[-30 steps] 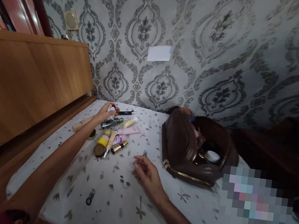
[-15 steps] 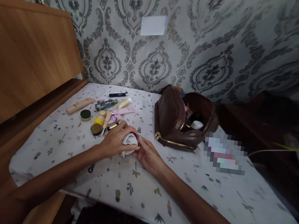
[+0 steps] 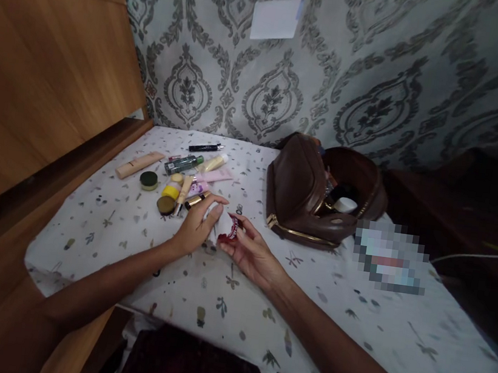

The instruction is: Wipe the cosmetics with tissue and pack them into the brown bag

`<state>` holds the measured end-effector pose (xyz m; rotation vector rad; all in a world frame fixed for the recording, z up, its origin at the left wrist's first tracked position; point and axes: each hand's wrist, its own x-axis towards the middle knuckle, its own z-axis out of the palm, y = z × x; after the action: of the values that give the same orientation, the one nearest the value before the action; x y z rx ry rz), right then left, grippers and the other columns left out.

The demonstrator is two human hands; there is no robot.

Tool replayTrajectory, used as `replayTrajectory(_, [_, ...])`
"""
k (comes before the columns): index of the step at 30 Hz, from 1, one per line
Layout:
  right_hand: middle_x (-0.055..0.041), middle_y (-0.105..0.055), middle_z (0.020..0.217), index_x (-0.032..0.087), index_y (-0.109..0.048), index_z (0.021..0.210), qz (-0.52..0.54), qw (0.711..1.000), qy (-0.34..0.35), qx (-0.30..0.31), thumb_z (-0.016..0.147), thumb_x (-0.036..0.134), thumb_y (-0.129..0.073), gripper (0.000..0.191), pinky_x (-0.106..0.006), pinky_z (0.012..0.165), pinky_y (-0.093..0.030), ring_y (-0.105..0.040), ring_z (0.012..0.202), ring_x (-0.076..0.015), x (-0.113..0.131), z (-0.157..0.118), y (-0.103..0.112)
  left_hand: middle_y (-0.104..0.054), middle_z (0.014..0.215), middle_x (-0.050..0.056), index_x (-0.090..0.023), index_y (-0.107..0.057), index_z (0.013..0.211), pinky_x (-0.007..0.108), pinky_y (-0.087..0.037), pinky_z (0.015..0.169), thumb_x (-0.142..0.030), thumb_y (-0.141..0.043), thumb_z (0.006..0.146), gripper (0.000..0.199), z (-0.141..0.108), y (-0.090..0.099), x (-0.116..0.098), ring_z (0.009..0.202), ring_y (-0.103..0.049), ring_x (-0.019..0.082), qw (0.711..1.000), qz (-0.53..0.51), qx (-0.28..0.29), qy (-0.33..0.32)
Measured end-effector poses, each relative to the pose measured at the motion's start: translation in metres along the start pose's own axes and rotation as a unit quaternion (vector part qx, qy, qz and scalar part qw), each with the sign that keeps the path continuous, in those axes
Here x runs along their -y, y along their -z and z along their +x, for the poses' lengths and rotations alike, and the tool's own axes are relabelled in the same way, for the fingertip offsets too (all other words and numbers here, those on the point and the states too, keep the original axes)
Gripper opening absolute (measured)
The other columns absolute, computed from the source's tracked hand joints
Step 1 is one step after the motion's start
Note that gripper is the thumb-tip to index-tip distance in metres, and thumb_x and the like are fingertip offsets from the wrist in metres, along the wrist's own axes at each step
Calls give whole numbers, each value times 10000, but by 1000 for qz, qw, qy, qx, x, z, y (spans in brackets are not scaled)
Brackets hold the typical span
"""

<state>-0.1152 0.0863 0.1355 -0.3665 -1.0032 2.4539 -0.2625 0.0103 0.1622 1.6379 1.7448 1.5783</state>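
Observation:
My left hand (image 3: 196,227) is closed around a white cloth (image 3: 214,220), pressing it against a small dark red item with white lettering (image 3: 231,229). That red item is held between the fingertips of my right hand (image 3: 253,253); whether it is a jar or a tin I cannot make out. Just beyond my left hand lie a black-and-gold tube (image 3: 196,200), a cream tube with a gold cap (image 3: 182,195), a yellow jar (image 3: 171,191) and a round jar with a gold-brown lid (image 3: 166,205).
An unzipped brown leather bag (image 3: 305,194) stands to the right, a white-lidded jar (image 3: 345,205) inside it. Further left are a dark green jar (image 3: 149,180), a beige tube (image 3: 139,165), a green-capped bottle (image 3: 183,164), a pink tube (image 3: 214,176) and a black tube (image 3: 204,147).
My hands have turned the red item, so its lettered side now shows beside the cloth. The left fingers have shifted on the cloth. The camera view has moved slightly.

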Motion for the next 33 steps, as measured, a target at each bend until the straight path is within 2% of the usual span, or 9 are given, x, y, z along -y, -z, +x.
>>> replayTrajectory(5, [7, -722, 1010, 264, -709, 1026, -42, 995, 60, -62, 685, 353, -862, 384, -233, 731, -564, -666, 813, -123, 1, 4, 4, -596, 1272, 151, -127, -464, 1345, 386, -414, 1016, -525, -383, 990, 540, -11, -6, 5, 1149, -563, 265, 996, -21, 79, 26])
replayTrajectory(9, [-12, -685, 1060, 276, -678, 1079, -190, 968, 138, -86, 660, 351, -868, 466, -284, 817, -554, -663, 903, -163, -1, 7, 13, -527, 1361, 178, -127, -313, 1460, 429, -397, 1043, -550, -529, 914, 723, -16, -7, 11, 1186, -539, 305, 991, -31, 124, 43])
replayTrajectory(12, [-20, -629, 1050, 285, -637, 1156, -319, 926, 191, -72, 666, 364, -859, 544, -315, 785, -563, -655, 860, -170, -3, 4, 19, -579, 1273, 153, -131, -347, 1420, 409, -419, 1013, -516, -519, 925, 650, -17, -8, 13, 1121, -571, 282, 990, -33, 125, 56])
replayTrajectory(16, [-58, -588, 1081, 288, -639, 1192, -466, 836, 284, -47, 780, 395, -773, 446, -347, 756, -576, -628, 894, -205, 0, -3, 18, -618, 1169, 119, -143, -482, 1252, 369, -442, 965, -499, -498, 937, 476, -14, -7, 12, 1074, -577, 258, 993, -28, 100, 59])
replayTrajectory(20, [-85, -614, 1133, 299, -648, 1212, -567, 763, 310, 0, 827, 363, -739, 400, -410, 884, -560, -618, 1016, -258, 7, -9, 17, -638, 1004, 53, -172, -564, 1051, 334, -448, 919, -499, -463, 959, 354, -8, -5, 12, 986, -581, 214, 990, -59, 107, 76])
replayTrajectory(23, [-95, -604, 1240, 309, -625, 1265, -611, 728, 308, 40, 887, 303, -667, 381, -435, 981, -524, -605, 1126, -268, 10, -12, 20, -605, 848, 9, -171, -583, 913, 290, -472, 790, -533, -475, 946, 378, -4, -4, 14, 838, -575, 172, 973, -122, 129, 148])
replayTrajectory(25, [-100, -590, 1286, 313, -601, 1307, -626, 712, 310, 73, 914, 257, -622, 398, -448, 1003, -515, -591, 1172, -266, 11, -13, 21, -580, 775, -9, -166, -583, 851, 251, -470, 682, -555, -543, 899, 394, -2, -5, 16, 753, -567, 147, 947, -197, 131, 217])
replayTrajectory(29, [-84, -571, 1322, 351, -576, 1335, -607, 717, 320, 123, 917, 199, -614, 446, -443, 1004, -519, -579, 1200, -247, 9, -16, 19, -601, 748, -10, -147, -607, 788, 217, -474, 612, -503, -763, 708, 397, 2, -2, 18, 671, -583, 118, 884, -321, 131, 313])
replayTrajectory(33, [-77, -601, 1232, 332, -625, 1243, -534, 790, 289, 81, 844, 276, -733, 417, -414, 929, -554, -602, 1145, -253, 4, -17, 13, -626, 784, 6, -153, -635, 820, 209, -472, 551, -484, -823, 616, 431, 5, 4, 16, 632, -582, 117, 860, -338, 153, 350])
